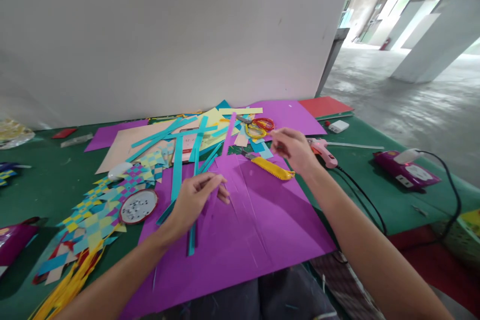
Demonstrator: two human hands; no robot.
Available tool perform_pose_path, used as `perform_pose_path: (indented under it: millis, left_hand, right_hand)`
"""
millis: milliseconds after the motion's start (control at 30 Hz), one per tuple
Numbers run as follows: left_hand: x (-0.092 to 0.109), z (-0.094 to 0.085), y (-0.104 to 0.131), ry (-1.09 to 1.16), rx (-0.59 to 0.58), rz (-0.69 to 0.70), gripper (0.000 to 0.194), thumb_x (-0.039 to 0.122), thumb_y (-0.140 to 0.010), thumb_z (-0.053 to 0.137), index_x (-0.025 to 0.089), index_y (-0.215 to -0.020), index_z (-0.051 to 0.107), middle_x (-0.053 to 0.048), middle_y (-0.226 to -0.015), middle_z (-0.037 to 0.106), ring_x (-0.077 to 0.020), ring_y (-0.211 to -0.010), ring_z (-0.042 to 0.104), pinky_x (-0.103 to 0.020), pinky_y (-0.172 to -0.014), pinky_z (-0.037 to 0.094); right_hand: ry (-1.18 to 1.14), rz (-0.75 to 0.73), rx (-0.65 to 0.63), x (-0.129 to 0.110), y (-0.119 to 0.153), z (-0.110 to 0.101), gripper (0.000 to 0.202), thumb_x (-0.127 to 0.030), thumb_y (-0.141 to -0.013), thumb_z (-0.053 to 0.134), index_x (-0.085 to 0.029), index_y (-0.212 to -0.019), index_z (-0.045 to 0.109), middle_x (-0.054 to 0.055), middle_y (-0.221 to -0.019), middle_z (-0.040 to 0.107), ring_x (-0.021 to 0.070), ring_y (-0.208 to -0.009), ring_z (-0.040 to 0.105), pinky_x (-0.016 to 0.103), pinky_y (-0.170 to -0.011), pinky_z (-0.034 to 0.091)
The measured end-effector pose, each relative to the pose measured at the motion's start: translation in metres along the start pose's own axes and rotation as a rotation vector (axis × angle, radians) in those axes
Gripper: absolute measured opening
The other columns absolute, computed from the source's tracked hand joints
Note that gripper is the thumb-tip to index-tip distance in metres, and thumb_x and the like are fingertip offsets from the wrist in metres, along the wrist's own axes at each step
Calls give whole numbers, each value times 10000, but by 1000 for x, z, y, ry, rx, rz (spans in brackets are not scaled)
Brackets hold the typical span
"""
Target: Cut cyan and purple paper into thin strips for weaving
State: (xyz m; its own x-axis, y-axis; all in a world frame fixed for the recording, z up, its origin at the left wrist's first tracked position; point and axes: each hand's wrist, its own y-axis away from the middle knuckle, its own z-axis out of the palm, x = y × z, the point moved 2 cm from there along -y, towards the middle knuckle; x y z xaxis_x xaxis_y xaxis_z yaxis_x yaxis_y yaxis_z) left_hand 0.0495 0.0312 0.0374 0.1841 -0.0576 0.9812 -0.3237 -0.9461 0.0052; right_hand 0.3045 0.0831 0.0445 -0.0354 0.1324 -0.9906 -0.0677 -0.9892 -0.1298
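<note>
My left hand [200, 194] hovers over a large purple sheet [285, 225], thumb and fingers curled together; whatever they may pinch is too small to make out. Under and beside it lie teal paper strips [177, 167]. To the right, my right hand [291, 149] is raised near the scissors, with thumb and fingertips pressed together; anything between them is hidden or too thin to see. Just below that hand, a yellow utility knife [273, 167] rests on the sheet. Red-handled scissors [263, 123] and yellow-handled scissors [255, 132] lie behind it.
A pink glue gun [324, 152] lies at the right, its cord running toward a purple power strip [407, 172]. Woven paper pieces [101, 210] and a round dish of small beads [139, 206] are at the left. A white board [168, 45] closes off the back.
</note>
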Motion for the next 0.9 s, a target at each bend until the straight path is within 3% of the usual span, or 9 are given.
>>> perform_pose_path:
  millis: [100, 200, 233, 367, 533, 633, 733, 900]
  left_hand:
    - [-4, -6, -6, 79, 138, 42, 211, 344, -851, 579, 161, -810, 675, -16, -713, 691, -144, -636, 641, -257, -680, 496]
    - [-9, -8, -8, 53, 194, 11, 224, 374, -811, 623, 162, -794, 693, -6, -708, 662, -138, -657, 592, -239, -655, 461]
    - [-10, -8, -9, 24, 210, -9, 232, 385, -795, 638, 161, -783, 696, -2, -701, 652, -137, -657, 577, -232, -636, 447]
    - [-9, -10, -9, -3, 259, -55, 236, 391, -755, 675, 159, -787, 700, 8, -719, 627, -119, -652, 537, -211, -600, 421]
    - [-5, -14, -11, -50, 283, -63, 357, 394, -733, 702, 166, -1005, 668, 20, -757, 579, -103, -645, 507, -203, -574, 416]
    - [-7, -14, -11, -49, 264, -24, 539, 392, -755, 684, 187, -1232, 540, 46, -702, 524, -100, -606, 485, -208, -542, 393]
    - [-7, -13, -11, -51, 242, -1, 619, 370, -781, 661, 178, -1325, 437, 62, -648, 491, -100, -581, 464, -212, -544, 380]
    - [-9, -14, -11, -128, 243, 19, 605, 370, -809, 620, 188, -1346, 408, 74, -604, 461, -90, -523, 397, -206, -495, 327]
  right_hand:
    - [167, -38, -155, 9, 15, 36, 205, -355, -765, 638, -193, -658, 574, -11, -533, 536, 117, -498, 471, 271, -496, 322]
    - [834, -311, -364, 17, 36, 71, 199, -379, -824, 576, -195, -785, 639, 51, -792, 658, 184, -731, 579, 317, -679, 411]
    - [893, -324, -374, 19, 42, 78, 241, -422, -778, 636, -182, -800, 648, 90, -846, 664, 234, -815, 585, 353, -741, 412]
    - [1079, -328, -376, 25, 58, 87, 373, -445, -714, 709, -114, -880, 656, 184, -906, 642, 343, -948, 560, 413, -808, 407]
    - [1182, -208, -446, 22, 60, 84, 231, -342, -813, 625, -120, -867, 660, 163, -911, 660, 292, -920, 581, 369, -802, 412]
    - [1133, -108, -412, 19, 57, 82, 135, -265, -798, 610, -137, -806, 650, 106, -854, 670, 229, -801, 607, 315, -691, 407]
    - [1030, -28, -326, 18, 52, 79, 71, -189, -751, 584, -159, -696, 617, 52, -715, 652, 174, -661, 580, 277, -589, 356]
    - [879, -107, -33, 10, 41, 66, 118, -173, -735, 543, -186, -635, 483, -20, -587, 535, 115, -546, 454, 252, -546, 297]
